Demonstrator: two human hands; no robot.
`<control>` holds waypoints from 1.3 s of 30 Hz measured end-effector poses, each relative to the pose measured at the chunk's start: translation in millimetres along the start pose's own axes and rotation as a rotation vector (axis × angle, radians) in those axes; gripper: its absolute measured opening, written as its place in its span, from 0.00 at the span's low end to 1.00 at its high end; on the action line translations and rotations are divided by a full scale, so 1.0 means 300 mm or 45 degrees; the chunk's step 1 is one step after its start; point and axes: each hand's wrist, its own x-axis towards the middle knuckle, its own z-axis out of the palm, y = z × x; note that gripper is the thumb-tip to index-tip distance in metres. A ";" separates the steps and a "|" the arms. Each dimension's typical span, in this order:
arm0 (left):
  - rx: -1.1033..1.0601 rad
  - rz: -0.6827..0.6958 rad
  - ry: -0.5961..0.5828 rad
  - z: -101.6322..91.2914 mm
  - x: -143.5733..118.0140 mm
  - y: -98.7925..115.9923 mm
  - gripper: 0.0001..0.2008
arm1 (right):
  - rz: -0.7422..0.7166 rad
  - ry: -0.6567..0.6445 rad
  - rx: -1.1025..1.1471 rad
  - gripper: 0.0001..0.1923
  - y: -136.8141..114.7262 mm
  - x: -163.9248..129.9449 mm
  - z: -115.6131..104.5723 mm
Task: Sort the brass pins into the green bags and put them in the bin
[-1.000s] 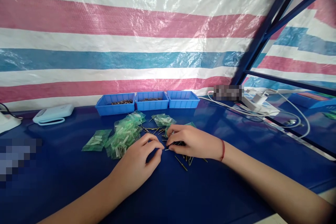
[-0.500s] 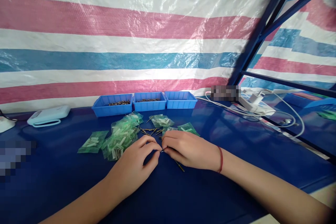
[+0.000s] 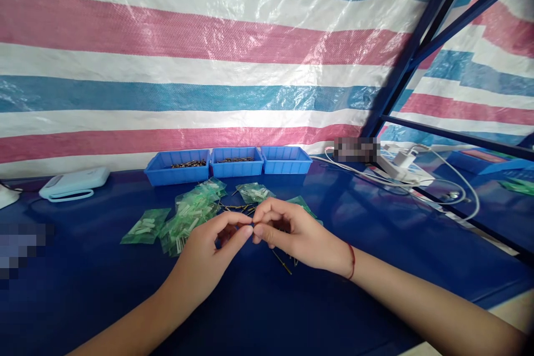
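Observation:
My left hand point(image 3: 212, 258) and my right hand point(image 3: 292, 233) are raised a little above the blue table point(image 3: 258, 311), their thumb and forefinger tips meeting at the middle. Both pinch something very small between them, probably one of the thin metal pins; it is hidden by the fingertips. Loose metal pins point(image 3: 282, 262) lie on the table under and behind my right hand. A heap of small green plastic bags point(image 3: 189, 217) holding white parts lies just left of my left hand. More green bags point(image 3: 253, 192) lie behind the hands.
Three blue trays point(image 3: 236, 162) stand in a row at the table's back; the left two hold dark pins. A white device point(image 3: 70, 184) sits at the back left. White cables and a charger point(image 3: 406, 164) run along the right. A striped tarp hangs behind.
Both hands have lifted off the table and come together, fingertips now touching in the air. My right hand has left the pile of pins it was resting on.

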 end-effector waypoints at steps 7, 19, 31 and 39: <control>-0.041 0.028 0.098 -0.004 0.009 0.001 0.07 | 0.054 0.017 0.088 0.13 0.000 0.006 0.008; -0.096 0.014 0.080 -0.007 0.009 0.008 0.06 | 0.033 -0.008 0.054 0.13 0.001 0.006 0.005; -0.073 0.018 0.191 -0.001 0.011 0.004 0.06 | 0.005 0.109 0.023 0.13 -0.004 0.008 0.010; -0.164 0.039 0.196 -0.008 0.006 0.000 0.06 | -0.011 0.135 0.010 0.10 0.000 0.015 0.021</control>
